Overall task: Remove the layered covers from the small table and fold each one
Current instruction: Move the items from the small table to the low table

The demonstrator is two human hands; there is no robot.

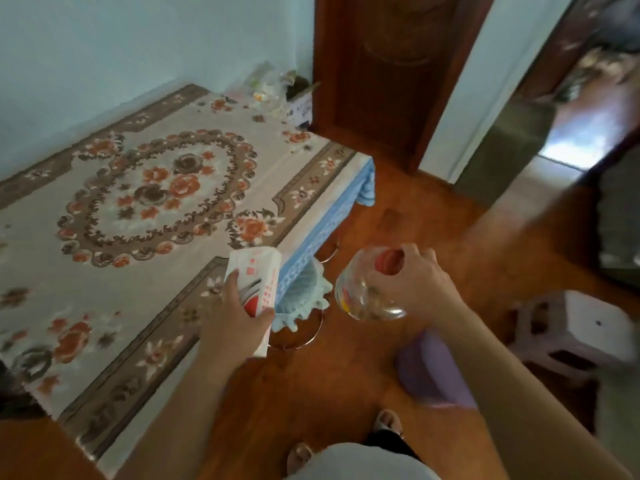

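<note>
my left hand (239,308) grips a white and red tissue pack (254,282), fingers curled over its near end, thumb on the right side. my right hand (410,282) holds a clear plastic jar (367,289) by its red lid (389,260), fingers wrapped round the top; the jar is tilted, with some small bits inside, too blurred to name.

left of and beyond my left hand: the floral cover (149,202), cream with orange flowers and a brown border, lies flat over the table top. under it a blue lace cover (322,223) hangs down the near edge, just beyond the tissue pack, and bunches in a scalloped fold between my two hands. below that fold a metal ring of the table frame (304,336) shows.

far corner of the table, well beyond both hands: a heap of plastic bags (268,86) and a small cardboard box (301,105), against a wooden door (384,71).

right of and below my right hand: a purple bin (433,368), then a pale plastic stool (575,334) further right. open wooden floor (398,216) lies beyond my right hand toward the doorway. my feet (388,422) stand near the bin.
</note>
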